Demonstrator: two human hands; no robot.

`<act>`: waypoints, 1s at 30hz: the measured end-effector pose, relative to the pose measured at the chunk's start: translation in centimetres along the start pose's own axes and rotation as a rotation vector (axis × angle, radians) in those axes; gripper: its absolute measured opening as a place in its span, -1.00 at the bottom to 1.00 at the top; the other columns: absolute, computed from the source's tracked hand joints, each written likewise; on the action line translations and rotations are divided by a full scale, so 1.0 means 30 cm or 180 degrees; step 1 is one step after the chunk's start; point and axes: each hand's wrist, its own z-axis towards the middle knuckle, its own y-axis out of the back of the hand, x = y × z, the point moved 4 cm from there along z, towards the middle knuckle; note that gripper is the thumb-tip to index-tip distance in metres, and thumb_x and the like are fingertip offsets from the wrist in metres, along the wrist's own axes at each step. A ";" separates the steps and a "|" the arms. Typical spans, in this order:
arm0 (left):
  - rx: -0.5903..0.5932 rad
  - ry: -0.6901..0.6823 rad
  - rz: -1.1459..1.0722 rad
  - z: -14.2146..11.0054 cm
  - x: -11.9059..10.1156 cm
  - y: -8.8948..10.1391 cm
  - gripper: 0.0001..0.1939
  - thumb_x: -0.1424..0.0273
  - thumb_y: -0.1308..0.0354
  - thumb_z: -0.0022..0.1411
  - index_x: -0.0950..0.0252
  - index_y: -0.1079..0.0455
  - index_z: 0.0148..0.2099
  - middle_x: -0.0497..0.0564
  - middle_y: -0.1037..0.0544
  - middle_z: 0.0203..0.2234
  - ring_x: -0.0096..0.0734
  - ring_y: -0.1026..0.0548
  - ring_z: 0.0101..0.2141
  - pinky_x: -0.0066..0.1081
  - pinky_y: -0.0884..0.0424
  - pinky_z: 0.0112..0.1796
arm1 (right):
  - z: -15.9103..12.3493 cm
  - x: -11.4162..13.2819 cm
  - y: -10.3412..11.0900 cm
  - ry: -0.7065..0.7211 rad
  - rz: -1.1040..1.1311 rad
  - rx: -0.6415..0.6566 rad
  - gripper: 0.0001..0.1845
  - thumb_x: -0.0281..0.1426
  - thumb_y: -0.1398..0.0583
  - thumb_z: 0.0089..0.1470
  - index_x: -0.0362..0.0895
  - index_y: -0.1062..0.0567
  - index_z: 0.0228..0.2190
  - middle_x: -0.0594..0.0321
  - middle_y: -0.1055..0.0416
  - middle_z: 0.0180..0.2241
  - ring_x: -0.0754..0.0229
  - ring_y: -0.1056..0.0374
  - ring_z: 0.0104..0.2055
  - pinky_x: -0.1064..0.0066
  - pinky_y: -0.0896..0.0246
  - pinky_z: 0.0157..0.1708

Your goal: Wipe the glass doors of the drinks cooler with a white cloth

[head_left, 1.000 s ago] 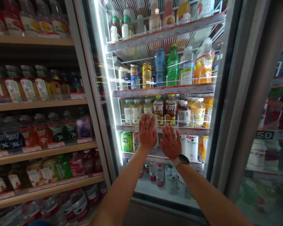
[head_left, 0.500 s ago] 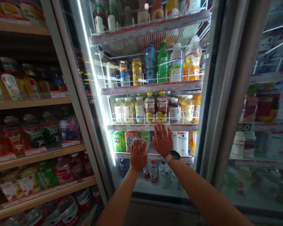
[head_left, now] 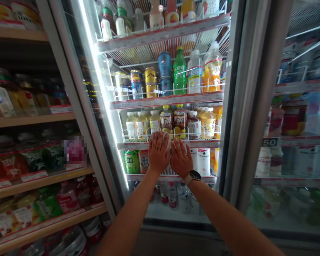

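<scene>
A white cloth (head_left: 168, 140) lies under my left hand (head_left: 159, 153), which presses it flat against the glass door (head_left: 154, 217) of a lit drinks fridge. Only the cloth's edge shows round the fingertips. Close beside it on the right, my right hand (head_left: 181, 159) rests on the same glass with fingers stretched out and nothing held. A ring and a watch (head_left: 194, 175) are on that arm. Behind the glass, near both hands, are dark tea bottles (head_left: 180, 122) and a shelf rail (head_left: 138, 145).
Wooden shelves (head_left: 32, 119) of bottled drinks stand on the left. A metal door frame (head_left: 252, 106) runs down the right, with a second fridge beyond it. Inside the fridge are a green bottle (head_left: 179, 71), several cans and white cartons (head_left: 203, 161).
My left hand has moved up the glass with the cloth, now level with the right hand and closer to it. My right hand has shifted slightly. The view has moved a little.
</scene>
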 end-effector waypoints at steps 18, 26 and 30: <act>0.0015 -0.0148 0.0084 -0.361 -0.022 -0.030 -0.36 0.47 0.05 0.30 0.25 0.01 0.41 0.10 -0.18 0.32 -0.11 0.06 0.37 -0.05 0.02 0.31 | -0.004 -0.002 -0.008 -0.0010 -0.0030 0.0084 -0.27 -0.36 -0.02 0.26 -0.24 0.09 0.36 0.00 -0.08 0.33 0.01 0.11 0.42 0.09 0.33 0.37; 0.0361 -0.0258 0.0163 -0.270 -0.036 0.026 -0.32 0.50 0.03 0.30 0.25 0.09 0.43 0.10 -0.13 0.35 -0.16 0.08 0.38 -0.09 0.00 0.31 | 0.008 -0.010 0.034 0.0197 0.0138 0.0319 -0.27 -0.38 0.00 0.26 -0.28 0.11 0.36 -0.03 -0.09 0.33 0.02 0.09 0.41 0.11 0.24 0.35; 0.0300 -0.0105 0.0095 -0.089 -0.039 0.044 -0.30 0.47 0.03 0.33 0.26 0.16 0.44 0.12 -0.07 0.37 -0.14 0.09 0.38 -0.06 -0.01 0.31 | 0.005 -0.115 0.138 0.0413 0.0126 0.0602 -0.28 -0.42 0.04 0.27 -0.25 0.17 0.37 0.00 -0.01 0.36 0.04 0.12 0.42 0.10 0.22 0.36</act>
